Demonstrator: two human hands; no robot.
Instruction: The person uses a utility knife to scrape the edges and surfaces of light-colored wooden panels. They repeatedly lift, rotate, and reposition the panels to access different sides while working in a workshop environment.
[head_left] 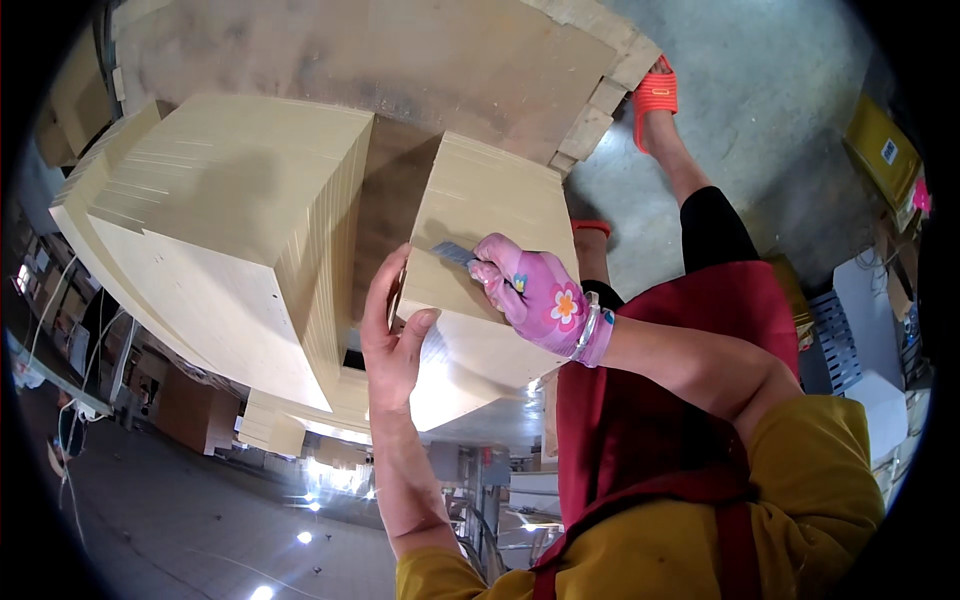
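A stack of cream panels (500,200), thin edges showing as fine lines, stands in front of me. My right hand (535,295), in a pink flower-patterned glove with a bangle over the wrist, is closed around a small flat grey piece (453,252). This piece lies against the top of the stack near its left edge; its exact kind is unclear. Bare, my left hand (392,335) grips the stack's near left corner, the fingers along the left side and the thumb on the near face. Part of the fingers' contact is hidden.
To the left stands a larger stack of cream panels (240,190), with a curved panel (140,290) along its outer side. A brown board (400,60) lies beyond both stacks. Another person's foot in an orange-red slipper (656,95) is on the grey floor (780,70). A yellow package (880,150) lies far right.
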